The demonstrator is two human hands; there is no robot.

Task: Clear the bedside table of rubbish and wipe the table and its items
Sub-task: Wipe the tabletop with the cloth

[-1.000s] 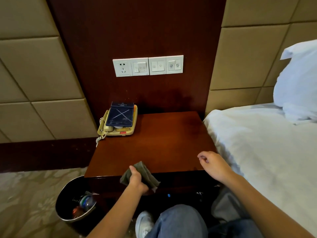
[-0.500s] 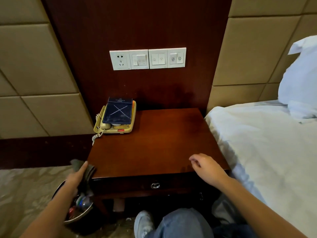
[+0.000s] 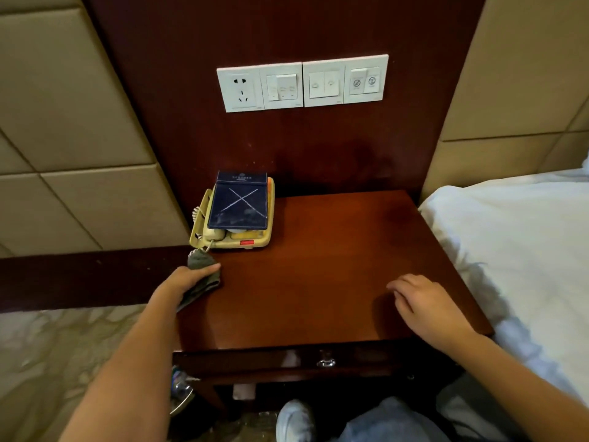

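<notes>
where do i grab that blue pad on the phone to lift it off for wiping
Probably pinch the blue pad by its near right corner, coming from the right with the free right hand. It lies flat on the phone, the handset and cord crowd its left side, and the left hand holds the cloth.

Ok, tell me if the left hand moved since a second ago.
Yes. Left hand, gripping the cloth, went from the front edge of the table back up its left side, to just before the phone.
</notes>
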